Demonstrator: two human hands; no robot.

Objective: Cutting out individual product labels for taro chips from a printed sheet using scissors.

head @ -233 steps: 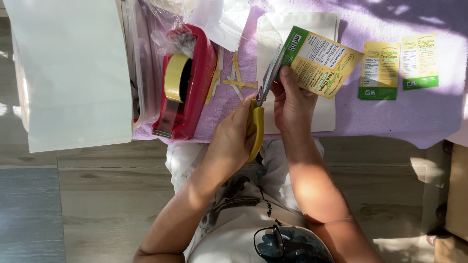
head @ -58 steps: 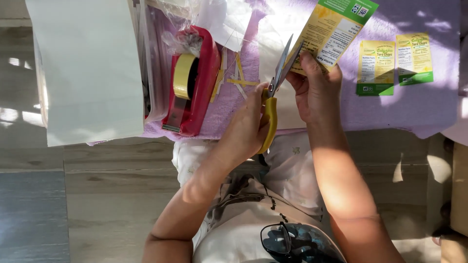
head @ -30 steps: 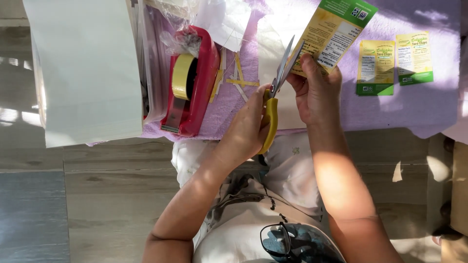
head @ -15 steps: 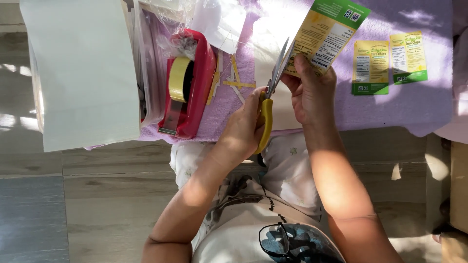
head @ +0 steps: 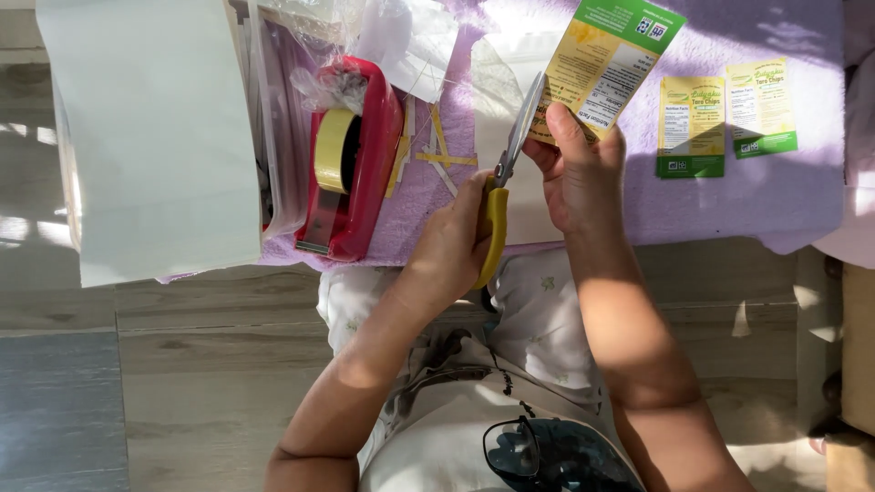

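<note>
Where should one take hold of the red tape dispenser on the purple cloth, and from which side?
Probably grip the red tape dispenser across its two long sides, near the middle, coming down from above. Its body is long and narrow, so a hand can span it there. The yellow tape roll sits in the top and the cutter end points to the table edge, so avoid both.
</note>
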